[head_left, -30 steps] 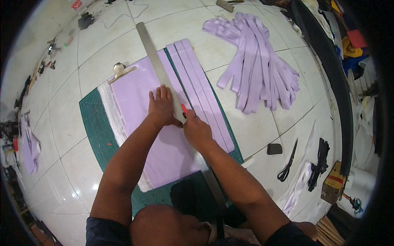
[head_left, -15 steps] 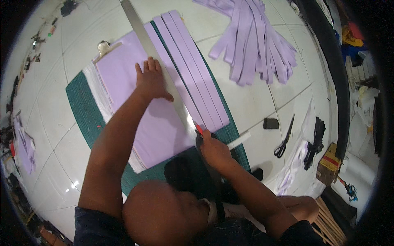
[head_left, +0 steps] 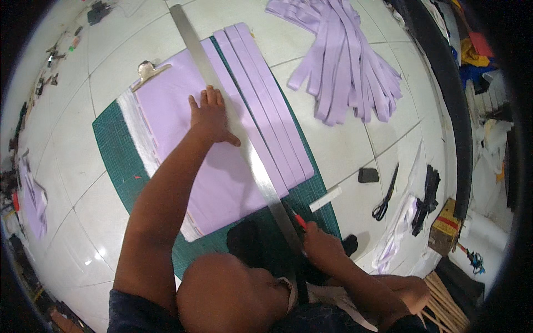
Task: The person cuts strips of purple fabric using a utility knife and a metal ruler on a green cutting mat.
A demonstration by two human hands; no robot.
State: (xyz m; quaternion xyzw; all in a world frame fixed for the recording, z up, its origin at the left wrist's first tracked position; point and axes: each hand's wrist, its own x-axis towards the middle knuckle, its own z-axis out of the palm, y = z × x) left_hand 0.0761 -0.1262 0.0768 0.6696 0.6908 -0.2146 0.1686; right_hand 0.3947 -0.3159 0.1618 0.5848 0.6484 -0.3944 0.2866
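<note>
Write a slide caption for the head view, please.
Left hand on a metal ruler over lilac material; right hand holds a red cutter.

Both arms [head_left: 152,222] extended forward
The left hand [head_left: 211,119] is spread flat; the right hand [head_left: 323,244] is curled near the mat's [head_left: 114,145] right edge.

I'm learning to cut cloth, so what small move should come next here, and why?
Probably nudge the purple strip beside the ruler lightly, to check it's cut through. The right hand holds the red cutter past the near edge of the cloth, over the green mat; the left hand is spread across cloth and ruler. Whether the strip is free isn't clear.
</note>
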